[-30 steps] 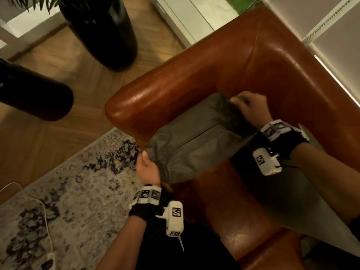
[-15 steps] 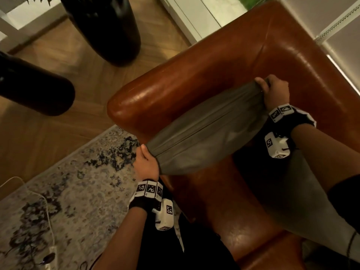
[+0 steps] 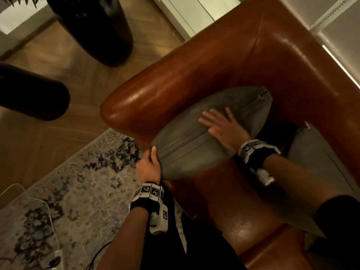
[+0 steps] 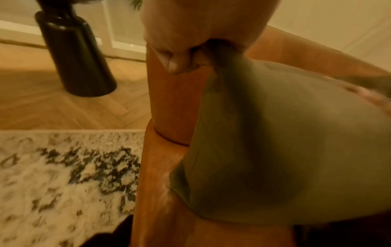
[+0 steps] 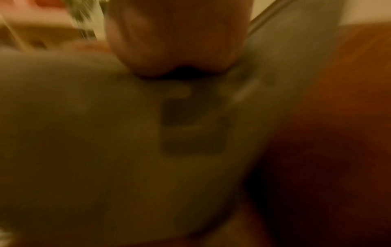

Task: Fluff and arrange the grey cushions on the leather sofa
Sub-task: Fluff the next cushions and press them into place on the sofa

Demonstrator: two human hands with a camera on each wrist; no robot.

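Note:
A grey cushion (image 3: pixel 196 151) with a zipped seam stands on edge in the corner of the brown leather sofa (image 3: pixel 194 75), leaning against its left armrest. My left hand (image 3: pixel 150 164) pinches the cushion's near left corner; in the left wrist view the left hand's fingers (image 4: pixel 180 61) bunch the cushion (image 4: pixel 285 150) fabric. My right hand (image 3: pixel 218 123) lies flat with spread fingers on the cushion's upper side. The right wrist view is blurred; it shows the cushion (image 5: pixel 84 133) and leather. A second grey cushion (image 3: pixel 315 172) leans at the right under my right forearm.
Two tall black planters (image 3: pixel 97 26) (image 3: pixel 29 94) stand on the wooden floor left of the sofa. A patterned rug (image 3: pixel 68 201) lies in front, with a white cable (image 3: pixel 39 201) and plug across it. A window blind (image 3: pixel 341 26) hangs behind the sofa back.
My right hand let go of the cushion's far corner and now lies flat on its top. The cushion went from stretched to plump and dropped against the armrest. My left hand kept its corner.

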